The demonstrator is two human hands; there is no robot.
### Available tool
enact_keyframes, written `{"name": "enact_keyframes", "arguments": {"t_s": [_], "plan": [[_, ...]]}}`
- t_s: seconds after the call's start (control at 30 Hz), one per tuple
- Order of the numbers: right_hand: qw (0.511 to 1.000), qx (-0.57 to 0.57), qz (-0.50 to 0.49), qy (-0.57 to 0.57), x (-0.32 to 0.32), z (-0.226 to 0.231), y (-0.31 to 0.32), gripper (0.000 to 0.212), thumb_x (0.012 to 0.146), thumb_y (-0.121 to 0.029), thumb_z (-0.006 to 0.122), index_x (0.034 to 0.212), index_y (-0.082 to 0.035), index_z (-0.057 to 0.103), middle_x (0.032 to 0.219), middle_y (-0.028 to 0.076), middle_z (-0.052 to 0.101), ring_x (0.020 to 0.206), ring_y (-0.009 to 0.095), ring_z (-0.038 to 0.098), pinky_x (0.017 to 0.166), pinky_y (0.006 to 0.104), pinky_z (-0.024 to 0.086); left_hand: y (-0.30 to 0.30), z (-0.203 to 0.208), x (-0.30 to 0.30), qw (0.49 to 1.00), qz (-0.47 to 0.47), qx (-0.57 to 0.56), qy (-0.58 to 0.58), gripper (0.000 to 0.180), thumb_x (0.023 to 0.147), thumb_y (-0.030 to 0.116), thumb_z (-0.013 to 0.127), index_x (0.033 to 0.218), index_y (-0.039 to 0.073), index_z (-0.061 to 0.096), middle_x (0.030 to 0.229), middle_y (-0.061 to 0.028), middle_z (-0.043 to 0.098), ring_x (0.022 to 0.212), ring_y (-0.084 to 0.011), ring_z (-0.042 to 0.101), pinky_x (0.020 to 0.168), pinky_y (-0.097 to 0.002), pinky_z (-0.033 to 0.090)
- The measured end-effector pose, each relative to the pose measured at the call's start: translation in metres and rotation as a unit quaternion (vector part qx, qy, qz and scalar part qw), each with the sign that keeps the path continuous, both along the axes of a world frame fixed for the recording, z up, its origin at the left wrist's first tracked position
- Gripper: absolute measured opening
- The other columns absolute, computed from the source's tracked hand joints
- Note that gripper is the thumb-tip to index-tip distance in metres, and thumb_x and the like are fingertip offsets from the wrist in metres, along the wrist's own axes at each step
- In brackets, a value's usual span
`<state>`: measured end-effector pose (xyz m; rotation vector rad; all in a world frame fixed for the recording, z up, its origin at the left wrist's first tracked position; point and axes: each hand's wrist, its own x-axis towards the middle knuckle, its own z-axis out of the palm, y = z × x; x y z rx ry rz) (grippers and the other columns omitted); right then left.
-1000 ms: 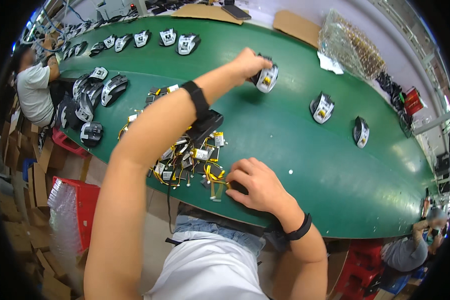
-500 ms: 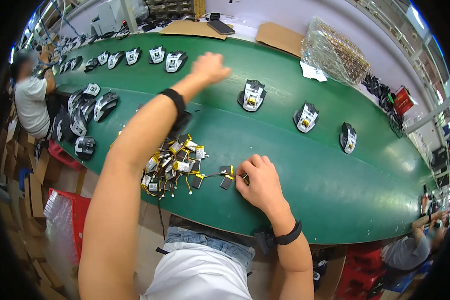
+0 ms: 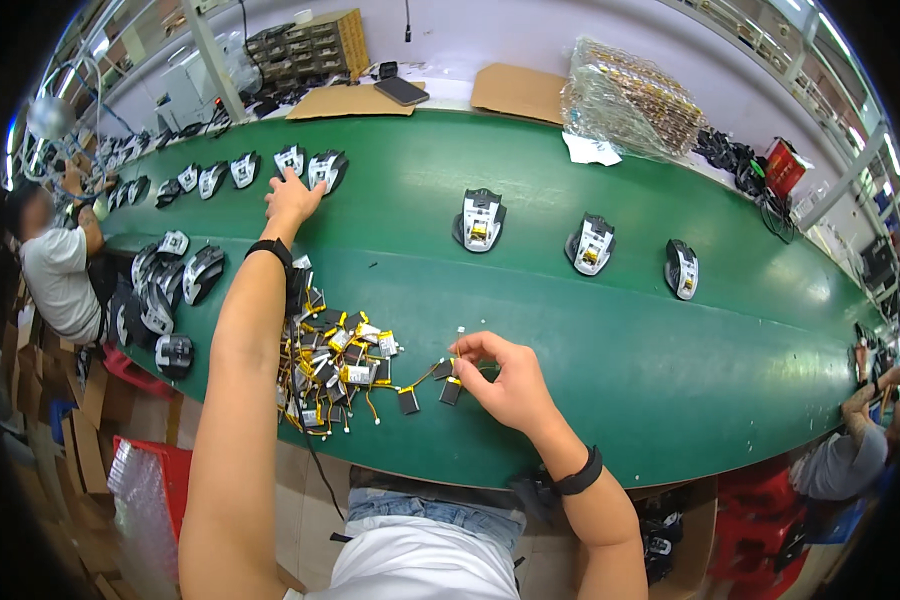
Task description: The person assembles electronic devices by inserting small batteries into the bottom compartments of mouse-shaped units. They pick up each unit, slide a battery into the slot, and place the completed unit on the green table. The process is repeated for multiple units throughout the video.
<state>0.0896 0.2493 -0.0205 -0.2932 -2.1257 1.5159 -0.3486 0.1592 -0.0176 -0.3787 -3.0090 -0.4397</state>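
Observation:
My left hand (image 3: 292,204) reaches to the far row, its fingers apart beside an opened computer mouse (image 3: 327,172) and its neighbour (image 3: 289,159); whether it touches them I cannot tell. My right hand (image 3: 510,385) is closed in a pinch on a thin battery lead, with a small white connector (image 3: 460,330) standing above the fingertips. Flat dark batteries with yellow tape, one (image 3: 450,391) by the fingertips and another (image 3: 409,401) further left, lie near it. A heap of small wired batteries (image 3: 358,374) sits between my arms.
Three opened mice with yellow-taped parts stand to the right, one (image 3: 481,222) nearest the middle. More mouse shells (image 3: 204,273) are clustered at left. A black cable (image 3: 315,460) hangs over the table edge. Co-workers sit at far left and far right.
My left hand has moved left to the far row of mice and spread its fingers. My right hand now pinches the lead with the connector raised. The view has shifted.

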Motion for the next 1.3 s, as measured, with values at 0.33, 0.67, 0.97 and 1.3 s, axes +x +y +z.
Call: {"name": "enact_keyframes", "arguments": {"t_s": [0.33,0.67,0.97,1.3], "plan": [[0.962,0.226,-0.132,-0.078,-0.003,0.003,0.014,0.013,0.083,-0.018,0.07,0.079,-0.007,0.071,0.064,0.007,0.06,0.06,0.025,0.059,0.057,0.0373,0.047,0.029,-0.005,-0.055,0.996,-0.076,0.048,0.015,0.102,0.079,0.058,0.068,0.154,0.012,0.016,0.148,-0.0358,0.027,0.127,-0.0512,0.045,0.106,-0.0506,0.041],[0.955,0.195,-0.208,-0.084,-0.001,-0.006,0.036,0.011,0.083,-0.016,0.069,0.083,-0.005,0.07,0.069,0.01,0.065,0.061,0.027,0.064,0.058,0.0374,0.05,0.035,0.021,-0.039,0.992,-0.116,-0.043,-0.03,0.089,0.069,0.058,0.075,0.129,-0.004,0.054,0.132,-0.0307,0.051,0.12,-0.0434,0.054,0.099,-0.0477,0.047],[0.991,-0.018,-0.135,0.0,-0.001,0.006,0.028,0.012,0.086,-0.01,0.069,0.088,0.002,0.07,0.066,0.001,0.064,0.056,0.004,0.051,0.051,0.0218,0.04,0.041,0.062,0.074,0.875,-0.269,0.292,-0.278,0.078,0.068,0.036,0.084,0.123,-0.008,0.052,0.108,-0.0133,0.064,0.092,-0.0158,0.062,0.081,-0.0296,0.049],[0.991,-0.127,0.007,0.036,0.017,0.031,0.005,0.01,0.086,-0.008,0.071,0.087,0.002,0.071,0.079,0.003,0.066,0.061,0.003,0.05,0.052,0.02,0.038,-0.028,0.112,0.264,0.639,-0.298,0.538,-0.463,0.045,0.086,0.027,0.073,0.118,0.002,0.054,0.099,-0.0068,0.065,0.085,-0.0141,0.066,0.073,-0.0292,0.057]]}}
